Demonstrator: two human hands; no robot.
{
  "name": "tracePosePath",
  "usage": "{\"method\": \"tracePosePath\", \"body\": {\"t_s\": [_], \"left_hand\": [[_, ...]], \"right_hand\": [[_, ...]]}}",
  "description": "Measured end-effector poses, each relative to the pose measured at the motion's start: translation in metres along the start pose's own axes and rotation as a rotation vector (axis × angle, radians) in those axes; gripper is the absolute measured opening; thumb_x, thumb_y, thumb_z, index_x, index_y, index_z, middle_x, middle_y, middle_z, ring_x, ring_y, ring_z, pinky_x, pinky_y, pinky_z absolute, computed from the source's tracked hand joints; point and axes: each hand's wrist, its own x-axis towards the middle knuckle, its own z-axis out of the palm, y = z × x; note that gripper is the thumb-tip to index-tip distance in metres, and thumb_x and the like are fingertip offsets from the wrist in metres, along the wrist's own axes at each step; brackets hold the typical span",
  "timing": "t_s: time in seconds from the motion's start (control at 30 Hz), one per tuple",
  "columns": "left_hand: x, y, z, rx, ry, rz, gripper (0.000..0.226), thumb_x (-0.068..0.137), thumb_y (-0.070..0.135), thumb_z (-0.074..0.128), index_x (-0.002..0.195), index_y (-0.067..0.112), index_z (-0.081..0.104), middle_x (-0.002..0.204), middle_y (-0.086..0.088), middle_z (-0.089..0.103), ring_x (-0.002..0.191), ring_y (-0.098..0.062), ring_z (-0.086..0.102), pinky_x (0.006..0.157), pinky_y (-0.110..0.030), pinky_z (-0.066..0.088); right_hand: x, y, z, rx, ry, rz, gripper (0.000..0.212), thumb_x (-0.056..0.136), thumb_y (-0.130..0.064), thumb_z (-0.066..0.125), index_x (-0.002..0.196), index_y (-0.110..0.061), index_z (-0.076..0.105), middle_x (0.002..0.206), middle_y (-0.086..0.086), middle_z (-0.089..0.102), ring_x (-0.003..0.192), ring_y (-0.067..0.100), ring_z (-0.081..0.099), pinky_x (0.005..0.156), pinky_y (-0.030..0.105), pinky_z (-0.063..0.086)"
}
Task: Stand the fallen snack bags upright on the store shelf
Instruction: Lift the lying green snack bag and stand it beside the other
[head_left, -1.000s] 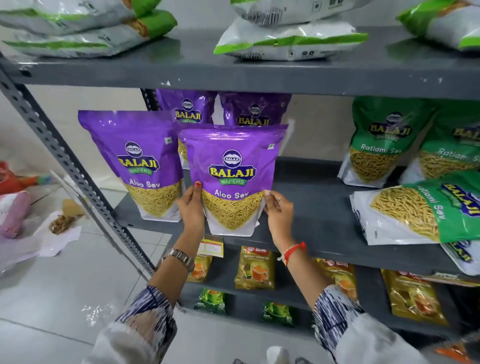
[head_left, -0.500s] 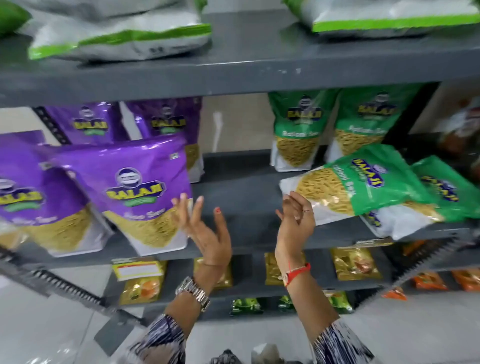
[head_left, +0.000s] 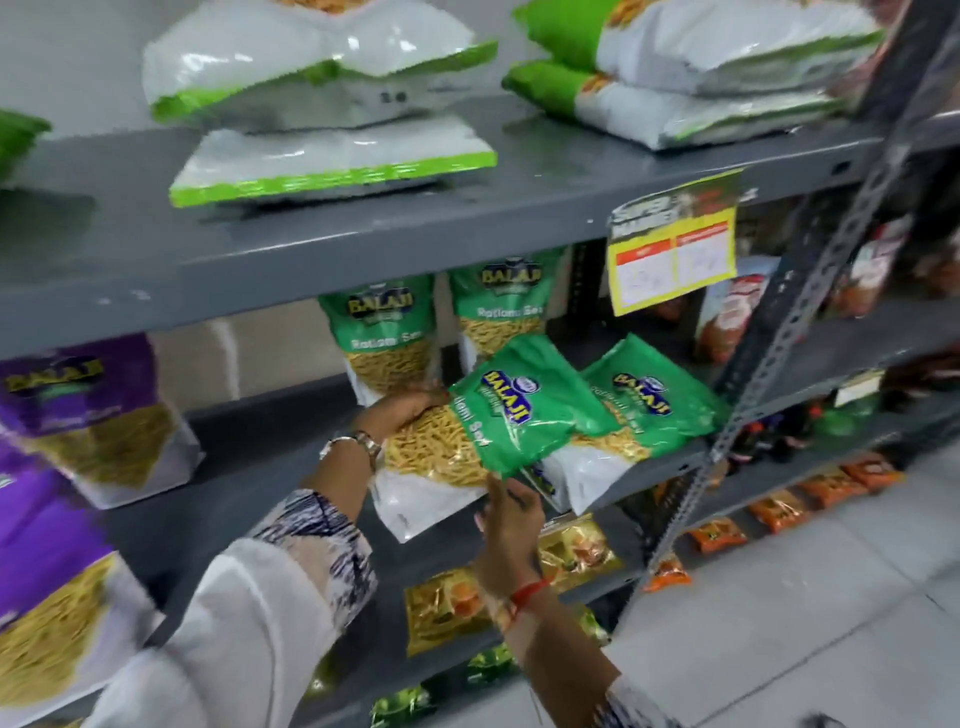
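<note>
A fallen green Balaji snack bag (head_left: 498, 415) lies tilted on the grey middle shelf (head_left: 260, 467). My left hand (head_left: 402, 410) grips its upper left edge. My right hand (head_left: 511, 512) touches its lower edge from below. A second fallen green bag (head_left: 644, 410) lies partly under and to the right of it. Two green bags (head_left: 387, 332) stand upright behind them. Purple Balaji bags (head_left: 88, 415) stand upright at the left, blurred.
The upper shelf (head_left: 467, 218) carries flat white-and-green bags (head_left: 332, 161) and a yellow price tag (head_left: 675, 254). A perforated grey upright (head_left: 795, 322) runs diagonally on the right. Small gold packets (head_left: 452, 608) and orange packets (head_left: 779, 512) fill lower shelves. Tiled floor shows at bottom right.
Both hands left the upright purple bag and moved right to the fallen green bag, taking hold of it. The view swung to the right.
</note>
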Motion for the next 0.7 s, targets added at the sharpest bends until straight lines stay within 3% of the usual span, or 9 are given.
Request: {"method": "tracePosePath", "body": {"t_s": [0.1, 0.17, 0.23, 0.3, 0.4, 0.47, 0.53, 0.6, 0.7], "left_hand": [[-0.001, 0.005, 0.003, -0.070, 0.004, -0.067, 0.008, 0.084, 0.009, 0.059, 0.079, 0.011, 0.064, 0.056, 0.007, 0.070, 0.056, -0.011, 0.065, 0.060, -0.018, 0.054], [-0.006, 0.003, 0.006, -0.086, 0.101, -0.071, 0.007, 0.082, 0.009, 0.062, 0.076, 0.011, 0.064, 0.062, 0.000, 0.071, 0.056, -0.013, 0.066, 0.063, -0.019, 0.056], [-0.015, -0.007, 0.008, -0.124, 0.192, -0.052, 0.004, 0.078, 0.011, 0.067, 0.081, 0.009, 0.068, 0.083, -0.010, 0.073, 0.072, -0.022, 0.068, 0.084, -0.031, 0.054], [-0.027, -0.019, 0.011, -0.210, 0.260, -0.046, 0.009, 0.075, 0.009, 0.070, 0.084, 0.009, 0.071, 0.082, -0.008, 0.074, 0.079, -0.025, 0.068, 0.094, -0.039, 0.049], [-0.052, -0.035, 0.020, -0.281, 0.395, -0.027, 0.010, 0.074, 0.004, 0.069, 0.084, 0.004, 0.071, 0.051, 0.012, 0.069, 0.054, -0.005, 0.063, 0.083, -0.029, 0.052], [-0.072, -0.037, 0.027, -0.265, 0.469, -0.001, 0.008, 0.078, 0.005, 0.066, 0.075, 0.012, 0.069, 0.044, 0.016, 0.064, 0.045, 0.004, 0.056, 0.068, -0.022, 0.050], [-0.089, -0.042, 0.030, -0.252, 0.524, 0.053, 0.012, 0.081, 0.006, 0.063, 0.073, 0.013, 0.069, 0.046, 0.014, 0.064, 0.046, 0.002, 0.054, 0.062, -0.024, 0.046], [-0.108, -0.046, 0.033, -0.185, 0.564, 0.100, 0.011, 0.083, 0.007, 0.060, 0.083, 0.003, 0.070, 0.056, 0.009, 0.065, 0.052, -0.003, 0.054, 0.057, -0.023, 0.046], [-0.140, -0.049, 0.039, -0.186, 0.596, 0.145, 0.014, 0.086, 0.006, 0.057, 0.088, -0.001, 0.068, 0.071, 0.000, 0.065, 0.070, -0.022, 0.062, 0.074, -0.037, 0.053]], "right_hand": [[-0.002, -0.012, -0.007, -0.018, -0.006, -0.020, 0.014, 0.083, -0.014, 0.067, 0.084, -0.007, 0.055, 0.072, 0.003, 0.052, 0.074, 0.019, 0.051, 0.081, 0.042, 0.046], [-0.002, -0.017, -0.011, -0.009, 0.000, -0.018, 0.012, 0.085, -0.010, 0.064, 0.087, -0.002, 0.054, 0.075, 0.005, 0.054, 0.076, 0.020, 0.052, 0.084, 0.042, 0.047], [-0.003, -0.018, -0.018, -0.019, -0.001, -0.041, 0.010, 0.087, -0.009, 0.061, 0.082, -0.006, 0.052, 0.076, 0.007, 0.055, 0.077, 0.022, 0.052, 0.082, 0.043, 0.046], [-0.006, -0.021, -0.025, -0.032, -0.015, -0.077, 0.014, 0.088, -0.012, 0.059, 0.076, -0.012, 0.051, 0.076, 0.009, 0.053, 0.078, 0.024, 0.050, 0.078, 0.042, 0.043], [-0.012, -0.028, -0.038, -0.100, -0.014, -0.169, 0.020, 0.089, -0.008, 0.055, 0.073, -0.016, 0.046, 0.074, 0.002, 0.050, 0.070, 0.017, 0.047, 0.074, 0.032, 0.038], [-0.018, -0.037, -0.046, -0.141, -0.019, -0.227, 0.015, 0.089, -0.007, 0.054, 0.077, -0.013, 0.048, 0.075, 0.000, 0.051, 0.069, 0.012, 0.048, 0.069, 0.028, 0.039], [-0.022, -0.043, -0.051, -0.168, -0.027, -0.261, 0.011, 0.090, -0.007, 0.054, 0.080, -0.012, 0.050, 0.075, -0.001, 0.052, 0.068, 0.013, 0.048, 0.059, 0.022, 0.041], [-0.027, -0.046, -0.054, -0.161, -0.031, -0.302, 0.018, 0.090, -0.008, 0.054, 0.076, -0.017, 0.048, 0.075, -0.001, 0.052, 0.067, 0.013, 0.048, 0.057, 0.019, 0.040], [-0.043, -0.053, -0.057, -0.175, -0.068, -0.355, 0.021, 0.091, -0.011, 0.055, 0.074, -0.023, 0.048, 0.084, 0.001, 0.058, 0.074, 0.010, 0.054, 0.061, 0.021, 0.043]]}}
